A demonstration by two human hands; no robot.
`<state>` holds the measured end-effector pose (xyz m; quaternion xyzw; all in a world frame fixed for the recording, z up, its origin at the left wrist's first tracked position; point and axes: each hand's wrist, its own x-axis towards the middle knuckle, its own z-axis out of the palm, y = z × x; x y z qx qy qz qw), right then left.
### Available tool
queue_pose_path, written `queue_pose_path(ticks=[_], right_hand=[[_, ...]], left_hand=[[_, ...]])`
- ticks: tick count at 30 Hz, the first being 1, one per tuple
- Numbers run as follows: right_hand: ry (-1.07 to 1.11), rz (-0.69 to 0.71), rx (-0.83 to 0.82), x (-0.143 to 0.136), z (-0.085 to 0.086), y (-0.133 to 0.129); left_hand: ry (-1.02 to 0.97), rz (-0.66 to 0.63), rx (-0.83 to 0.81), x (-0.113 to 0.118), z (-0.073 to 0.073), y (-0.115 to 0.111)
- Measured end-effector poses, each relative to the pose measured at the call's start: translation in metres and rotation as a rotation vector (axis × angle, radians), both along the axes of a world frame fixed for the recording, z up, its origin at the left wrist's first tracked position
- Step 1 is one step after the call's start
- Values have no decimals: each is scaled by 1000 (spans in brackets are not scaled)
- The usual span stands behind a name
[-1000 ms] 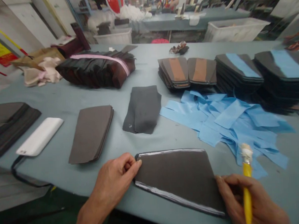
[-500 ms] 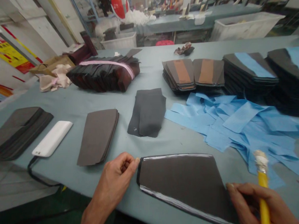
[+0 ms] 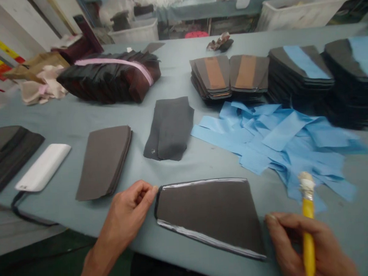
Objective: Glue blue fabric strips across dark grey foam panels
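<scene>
A dark brown tapered panel [image 3: 208, 218] lies flat on the table in front of me, with whitish wet-looking strips along its two long edges and a black narrow end. At that narrow end, my left hand [image 3: 126, 215] pinches the upper left corner between thumb and fingertips. My right hand [image 3: 321, 244] is just off the panel's wide right edge. In its curled fingers is a yellow-handled brush [image 3: 308, 226], held upright with its pale, caked tip pointing up. Thumb and forefinger of this hand meet near the panel, with nothing visible between them.
Blue fabric strips [image 3: 281, 137] lie heaped beyond the right hand. Behind them are panel stacks [image 3: 301, 67]. Brown panels [image 3: 104, 162], dark grey pieces [image 3: 169, 128] and a white power bank [image 3: 43, 167] with a black cable lie left and ahead. A bundle [image 3: 108, 78] sits farther back.
My right hand has come away from the panel's right edge, leaving a small gap, still holding the brush. The left pinch stays at the corner. The whole view has shifted slightly.
</scene>
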<state>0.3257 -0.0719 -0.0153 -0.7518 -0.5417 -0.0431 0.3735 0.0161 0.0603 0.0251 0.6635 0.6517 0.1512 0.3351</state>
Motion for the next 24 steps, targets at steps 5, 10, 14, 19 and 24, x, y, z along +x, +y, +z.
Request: queue_pose_path(ticks=[5, 10, 14, 19, 24], right_hand=[[27, 55, 101, -4, 9, 4], [43, 45, 102, -5, 9, 5], [71, 60, 115, -4, 9, 5], [62, 102, 154, -4, 6, 3], [27, 272, 186, -5, 12, 5]], left_hand=[[115, 74, -4, -8, -8, 4], [159, 63, 18, -15, -16, 10], [170, 46, 16, -15, -15, 11], [155, 72, 35, -7, -9, 8], [125, 55, 28, -3, -6, 9]])
